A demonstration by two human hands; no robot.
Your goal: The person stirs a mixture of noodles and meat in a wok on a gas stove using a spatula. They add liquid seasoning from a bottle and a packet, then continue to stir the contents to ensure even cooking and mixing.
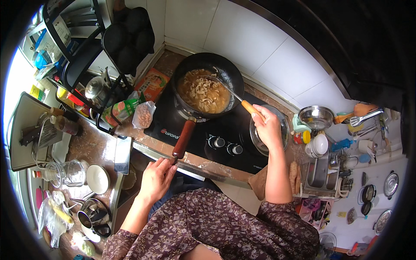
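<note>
My right hand (pixel 269 127) grips the wooden handle of a metal ladle or turner (pixel 238 97). Its head is partly sunk in the food, so its shape is hidden. Sliced meat in brown broth (pixel 204 91) fills the bottom of a black wok (pixel 234 74) on the left side of the gas hob. The wok's reddish-brown handle (pixel 184 139) points towards me. At its end, the fingers of my left hand (pixel 157 178) close on the small metal hanging loop. Beneath my right hand, a glass lid (pixel 280 122) lies on the hob (pixel 195 143).
Left of the hob are a bag of peanuts (pixel 144 114), a phone (pixel 123 154) and a black rack (pixel 83 58). A white bowl (pixel 97 179) and glass jars stand further left. Rightward are root vegetables (pixel 294 177), stacked bowls (pixel 317 146) and a sink (pixel 320 174). A range hood (pixel 351 39) overhangs.
</note>
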